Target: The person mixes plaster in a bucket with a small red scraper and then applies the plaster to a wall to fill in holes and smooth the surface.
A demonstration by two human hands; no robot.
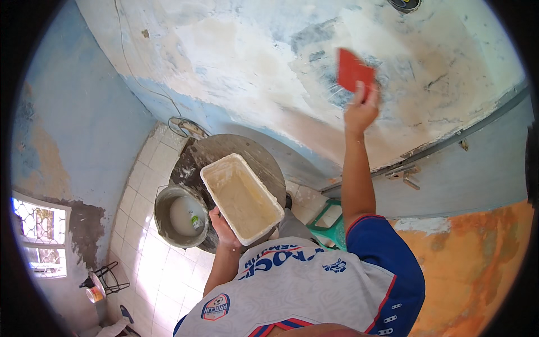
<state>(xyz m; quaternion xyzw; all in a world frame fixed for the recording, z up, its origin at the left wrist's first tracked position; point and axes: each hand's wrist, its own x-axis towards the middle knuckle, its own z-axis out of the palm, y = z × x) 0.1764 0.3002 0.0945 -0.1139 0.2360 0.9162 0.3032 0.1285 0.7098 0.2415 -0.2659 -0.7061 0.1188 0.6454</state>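
My right hand [362, 109] is raised at the wall, its fingers and thumb closed on a flat red scraper [353, 70]. The scraper lies against or very near the patchy white wall [241, 33]; I cannot tell whether it touches. Low in front of my body, my left hand [224, 229] grips the near left side of a rectangular whitish tub [242, 194]. Pale paste coats the tub's inside and rim. Beside it on the left stands a grey bucket [159, 222] with whitish liquid and a small green-and-white item in it.
A round, stained wooden tabletop [264, 149] lies beneath the tub and bucket. A green plastic stool [325, 222] stands near my right side. A thin cable [135, 76] runs down the wall to a coil. A door with a handle [407, 174] is at right, a barred window [42, 238] at left.
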